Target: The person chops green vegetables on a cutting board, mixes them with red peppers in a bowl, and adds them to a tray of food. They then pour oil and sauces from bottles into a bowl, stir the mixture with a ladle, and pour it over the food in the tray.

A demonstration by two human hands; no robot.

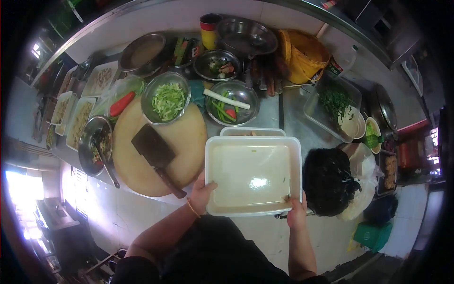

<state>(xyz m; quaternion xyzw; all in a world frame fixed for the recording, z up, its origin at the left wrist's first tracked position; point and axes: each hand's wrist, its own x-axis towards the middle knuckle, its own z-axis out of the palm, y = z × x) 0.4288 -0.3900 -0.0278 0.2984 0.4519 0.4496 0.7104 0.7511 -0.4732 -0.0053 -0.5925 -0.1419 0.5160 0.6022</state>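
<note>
Both my hands hold a white rectangular plastic tray (253,170) in front of me, over the counter's front edge. My left hand (202,193) grips its lower left side, thumb over the rim. At the lower right corner my right hand (297,211) is closed on the rim. Inside the tray are only a few small dark scraps and a wet shine. Behind it, a second white tray (231,131) is mostly hidden. Left of my left hand, a cleaver (153,146) lies on a round wooden chopping board (128,175), its handle pointing toward me.
A steel bowl of sliced greens (165,102) overlaps the board's back edge. Beside it sits a bowl with a leek (227,98) and peppers. A black plastic bag (330,182) stands close to the right. Further back are a yellow bucket (302,54) and a clear tub of herbs (336,102).
</note>
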